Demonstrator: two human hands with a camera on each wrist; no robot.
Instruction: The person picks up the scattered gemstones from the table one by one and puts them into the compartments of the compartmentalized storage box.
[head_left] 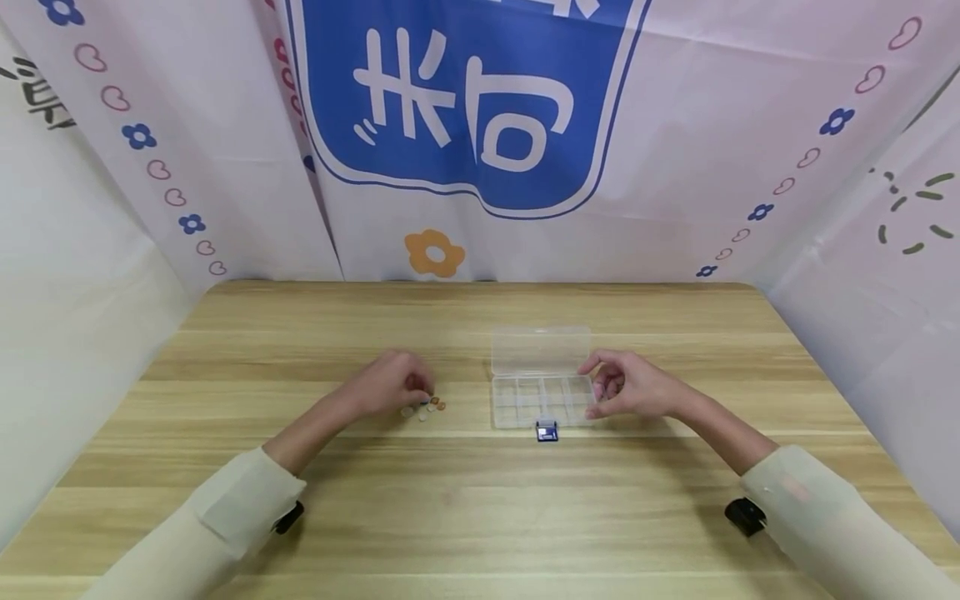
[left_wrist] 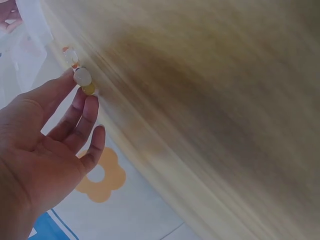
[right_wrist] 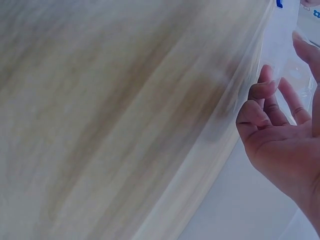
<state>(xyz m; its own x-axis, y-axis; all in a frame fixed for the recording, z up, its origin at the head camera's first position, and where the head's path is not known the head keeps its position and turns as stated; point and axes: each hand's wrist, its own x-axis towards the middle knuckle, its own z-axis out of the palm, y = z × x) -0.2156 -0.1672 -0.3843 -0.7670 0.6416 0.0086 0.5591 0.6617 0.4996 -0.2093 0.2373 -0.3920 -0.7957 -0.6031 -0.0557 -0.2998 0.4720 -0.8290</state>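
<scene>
My left hand reaches down to a small group of round beads in white, amber and orange. In the left wrist view its thumb and fingers come together around a white bead and a yellow bead. A blue bit shows right at the thumb tip; I cannot tell whether the hand pinches it. A clear compartment box stands with its lid laid back. My right hand holds the box's right end, thumb at the front corner and index finger by the hinge side, other fingers curled.
A blue latch or label piece sticks out at the box's front edge. The wooden table ends at a printed cloth backdrop. Dark straps show at both sleeves.
</scene>
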